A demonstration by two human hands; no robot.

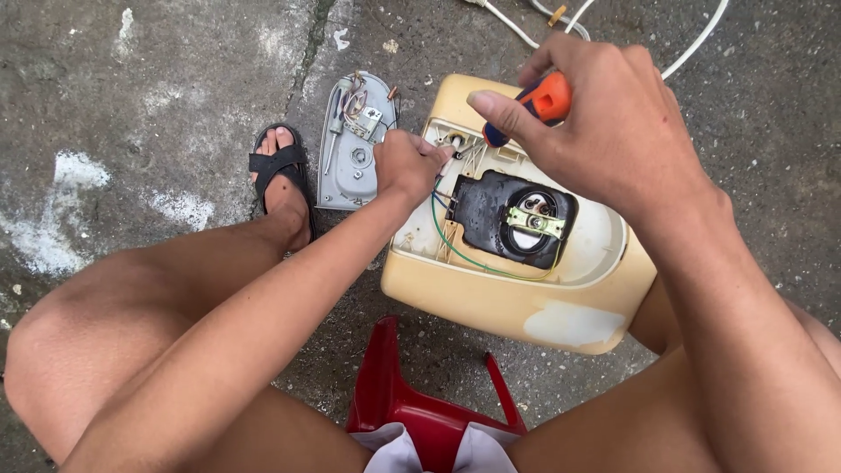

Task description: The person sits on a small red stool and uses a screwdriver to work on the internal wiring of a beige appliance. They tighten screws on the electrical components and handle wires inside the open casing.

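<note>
1. Step in hand, as I read it: working the fastener or terminal at the casing's (526, 307) far-left corner, inside the open shell.
2. Right hand (604, 123): fingers wrapped tight round the screwdriver (543, 98), over the casing's far edge. Handle is orange with a blue collar, rubbery look. The tip is hidden behind my left hand.
3. Left hand (407, 162): fingertips pinched at that same corner, probably on a wire end or small screw; too small to tell which.
4. Next move calls for steady tip alignment and keeping the green wire (455, 250) out of the way.
5. Materials: casing is cream plastic, rounded, scuffed, with a pale patch on its near wall. A black moulded block (512, 219) with a yellowish metal bracket sits mid-casing.
6. Grey cover (355, 144), teardrop-shaped, lies on rough concrete left of the casing. White cord (692, 44) runs beyond the casing; red stool (412, 394) is on its near side.
</note>
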